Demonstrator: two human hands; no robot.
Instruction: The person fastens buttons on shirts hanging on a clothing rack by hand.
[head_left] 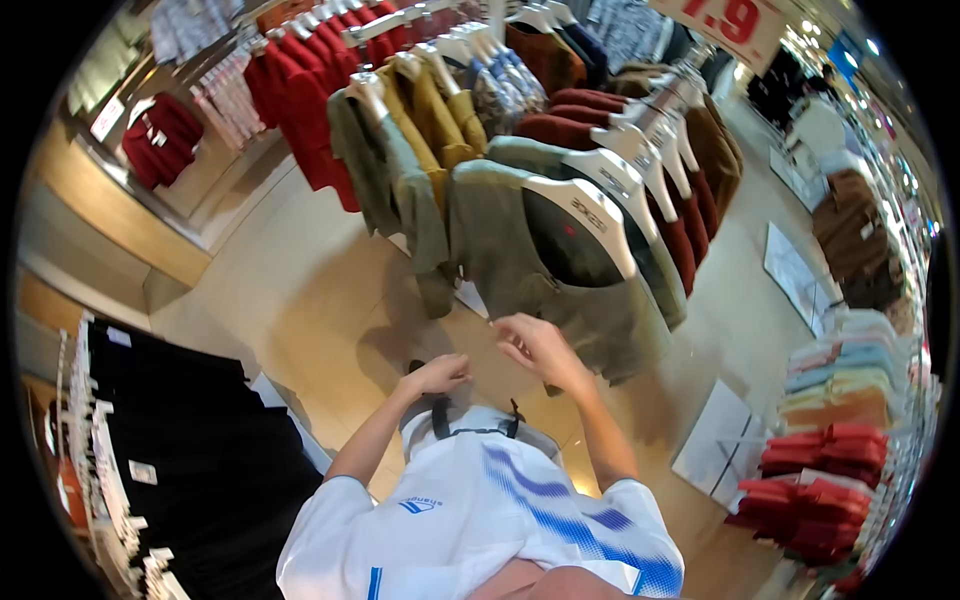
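Note:
In front of me a green garment (490, 230) hangs on a white hanger (585, 212) at the near end of a clothes rack. My right hand (540, 350) is just below its lower front, with fingers bent and the thumb side apart. A small white piece (471, 298), perhaps a tag, shows close to those fingertips; whether they touch it is unclear. Lower and to the left, my left hand (440, 374) is held in front of my waist, fingers curled inward. What its fingers hold, if anything, is hidden. The garment's lower edge looks blurred.
Mustard shirts (430, 115), red garments (305, 115) and rust-coloured garments (690, 235) share the racks ahead. Black clothes (200, 430) hang at my left. Folded red clothes (815, 490) and pastel clothes (840, 370) line the right side, beside a white floor panel (715, 440).

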